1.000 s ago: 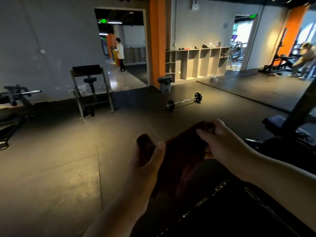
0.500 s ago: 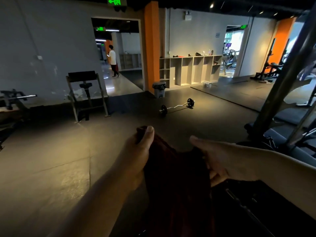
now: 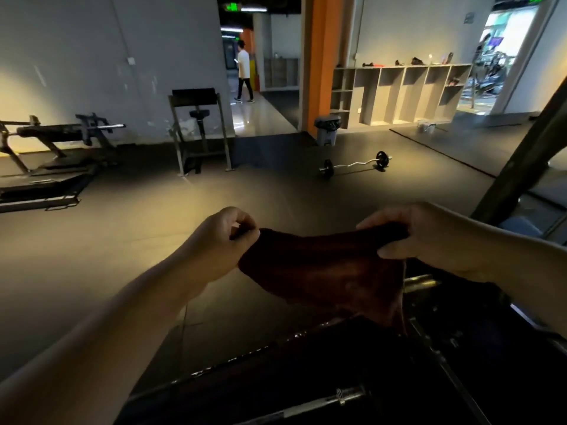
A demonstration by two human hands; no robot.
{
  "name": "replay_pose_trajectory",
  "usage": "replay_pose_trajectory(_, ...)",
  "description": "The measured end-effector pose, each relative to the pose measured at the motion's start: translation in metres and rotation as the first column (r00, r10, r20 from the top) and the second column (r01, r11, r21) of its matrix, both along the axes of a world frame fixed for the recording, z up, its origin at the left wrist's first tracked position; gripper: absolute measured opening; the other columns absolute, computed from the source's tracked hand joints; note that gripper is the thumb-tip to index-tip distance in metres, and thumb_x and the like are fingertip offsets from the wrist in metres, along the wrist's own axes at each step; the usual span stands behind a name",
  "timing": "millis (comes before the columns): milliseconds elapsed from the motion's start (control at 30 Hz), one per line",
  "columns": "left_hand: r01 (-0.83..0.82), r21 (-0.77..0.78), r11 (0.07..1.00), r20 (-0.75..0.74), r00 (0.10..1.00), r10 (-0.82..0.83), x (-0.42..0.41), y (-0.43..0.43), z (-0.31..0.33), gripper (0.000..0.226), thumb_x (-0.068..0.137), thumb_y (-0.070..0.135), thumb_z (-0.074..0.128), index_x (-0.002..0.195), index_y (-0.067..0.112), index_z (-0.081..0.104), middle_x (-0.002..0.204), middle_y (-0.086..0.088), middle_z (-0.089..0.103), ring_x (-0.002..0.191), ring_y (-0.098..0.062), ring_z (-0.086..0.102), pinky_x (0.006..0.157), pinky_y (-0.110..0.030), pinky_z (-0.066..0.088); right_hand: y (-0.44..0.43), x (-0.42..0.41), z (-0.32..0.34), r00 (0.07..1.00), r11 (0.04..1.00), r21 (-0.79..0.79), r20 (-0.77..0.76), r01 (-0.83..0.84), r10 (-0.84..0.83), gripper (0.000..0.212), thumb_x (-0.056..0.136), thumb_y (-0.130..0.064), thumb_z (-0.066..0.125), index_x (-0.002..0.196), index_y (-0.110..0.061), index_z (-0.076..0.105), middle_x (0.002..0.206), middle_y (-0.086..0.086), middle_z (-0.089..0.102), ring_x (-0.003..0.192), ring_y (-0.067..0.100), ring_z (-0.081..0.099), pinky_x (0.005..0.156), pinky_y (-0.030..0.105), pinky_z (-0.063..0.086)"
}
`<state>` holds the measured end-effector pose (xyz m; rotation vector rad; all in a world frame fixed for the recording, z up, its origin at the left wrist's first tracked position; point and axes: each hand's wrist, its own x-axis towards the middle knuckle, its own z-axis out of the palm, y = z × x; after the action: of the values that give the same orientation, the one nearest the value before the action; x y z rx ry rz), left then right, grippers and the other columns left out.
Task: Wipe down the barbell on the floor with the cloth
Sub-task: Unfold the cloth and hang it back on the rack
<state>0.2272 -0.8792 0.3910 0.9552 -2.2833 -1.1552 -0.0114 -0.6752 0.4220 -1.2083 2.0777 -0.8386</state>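
A dark reddish-brown cloth (image 3: pixel 325 271) is stretched between both hands in front of me. My left hand (image 3: pixel 221 240) pinches its left corner, and my right hand (image 3: pixel 429 237) grips its right end. The rest of the cloth sags down below them. Far ahead on the dark floor lies a curved silver barbell (image 3: pixel 354 164) with a small black plate at each end. It is well beyond my hands, and nothing touches it.
A grey bin (image 3: pixel 327 130) stands by the orange pillar (image 3: pixel 316 62). A black padded stand (image 3: pixel 199 130) and a bench machine (image 3: pixel 52 142) sit at the left wall. A dark rack frame (image 3: pixel 521 154) and bars are close on my right. A person (image 3: pixel 244 75) walks in the far doorway.
My hands have moved apart and pulled the cloth out flat between them; half a second ago it hung bunched from the left hand. The view has swung to the left.
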Motion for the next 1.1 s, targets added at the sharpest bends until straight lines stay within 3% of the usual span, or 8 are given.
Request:
replay_pose_trajectory(167,-0.081,0.209,0.974,-0.062,0.993,0.096,0.033,0.018,0.002,0.017,0.099,0.033,0.057,0.113,0.028,0.049,0.102,-0.013,0.061,0.091,-0.03,0.067,0.071,-0.046,0.062,0.018,0.028,-0.008,0.985,0.999,-0.023,-0.166,0.037,-0.041,0.019,0.098,-0.019,0.062,0.105,-0.035,0.07,0.101,-0.003,0.075,0.087,0.012,0.072,0.082,0.037,0.06)
replay_pose_trajectory(367,0.163,0.492,0.855,-0.264,0.964,-0.032,0.083,0.038,-0.002,0.035,0.083,0.03,0.07,0.112,0.009,0.065,0.106,-0.012,0.07,0.106,-0.025,0.067,0.087,-0.035,0.055,0.056,0.083,-0.013,0.966,0.985,-0.055,0.212,0.165,-0.15,0.018,0.1,-0.028,0.057,0.111,-0.025,0.072,0.115,0.006,0.073,0.107,0.024,0.07,0.095,0.044,0.057)
replay_pose_trajectory(567,0.482,0.18,0.857,0.056,0.865,-0.498,0.1,0.063,-0.007,0.041,0.078,0.0,0.076,0.107,0.029,0.073,0.111,0.006,0.071,0.108,-0.009,0.065,0.089,-0.028,0.055,0.133,0.121,-0.005,0.998,0.99,0.128,-0.012,0.06,-0.059,0.031,0.073,-0.035,0.082,0.104,-0.035,0.077,0.107,-0.012,0.075,0.097,0.004,0.07,0.091,0.026,0.056)
replay_pose_trajectory(700,0.512,-0.135,0.848,0.197,0.853,-0.484,0.084,0.095,-0.014,0.021,0.093,0.011,0.065,0.105,0.026,0.072,0.108,0.013,0.059,0.099,0.005,0.056,0.077,-0.007,0.047,0.178,0.131,-0.015,0.985,0.978,0.183,-0.154,0.101,-0.073,0.016,0.077,-0.037,0.082,0.092,-0.034,0.077,0.09,-0.019,0.075,0.086,0.002,0.07,0.084,0.025,0.053)
replay_pose_trajectory(800,0.49,-0.109,0.865,0.182,0.865,-0.468,0.062,0.114,-0.028,0.018,0.098,0.021,0.059,0.113,0.022,0.069,0.128,0.014,0.049,0.11,-0.001,0.052,0.084,-0.015,0.043,0.205,0.116,-0.035,0.924,0.964,0.123,-0.337,0.235,-0.182,0.021,0.079,-0.059,0.073,0.08,-0.038,0.072,0.078,-0.014,0.071,0.075,0.007,0.067,0.075,0.035,0.053)
replay_pose_trajectory(867,0.481,-0.013,0.877,0.148,0.868,-0.474,0.048,0.133,-0.037,0.016,0.101,0.023,0.054,0.111,0.023,0.067,0.118,0.008,0.062,0.101,-0.005,0.062,0.08,-0.018,0.049,0.223,0.102,-0.055,0.918,0.941,0.089,-0.268,0.326,-0.293,0.04,0.073,-0.07,0.065,0.085,-0.033,0.072,0.083,-0.006,0.073,0.079,0.013,0.069,0.082,0.044,0.056)
replay_pose_trajectory(967,0.464,0.019,0.885,0.119,0.878,-0.463,0.021,0.181,-0.052,0.014,0.101,0.022,0.054,0.1,0.02,0.068,0.087,-0.002,0.072,0.076,-0.007,0.069,0.06,-0.017,0.052,0.255,0.091,-0.081,0.861,0.862,-0.023,0.069,0.506,-0.504,0.027,0.09,-0.042,0.07,0.075,-0.02,0.067,0.07,0.0,0.068,0.069,0.022,0.07,0.076,0.047,0.061)
replay_pose_trajectory(1100,0.414,0.237,0.879,0.066,0.895,-0.44,-0.021,0.267,-0.079,0.011,0.096,0.023,0.061,0.093,0.025,0.072,0.081,-0.001,0.075,0.074,-0.012,0.073,0.066,-0.031,0.061,0.288,0.093,-0.098,0.797,0.801,-0.107,0.239,0.589,-0.554,0.021,0.1,-0.03,0.061,0.09,-0.013,0.066,0.073,0.002,0.072,0.066,0.017,0.074,0.059,0.03,0.059)
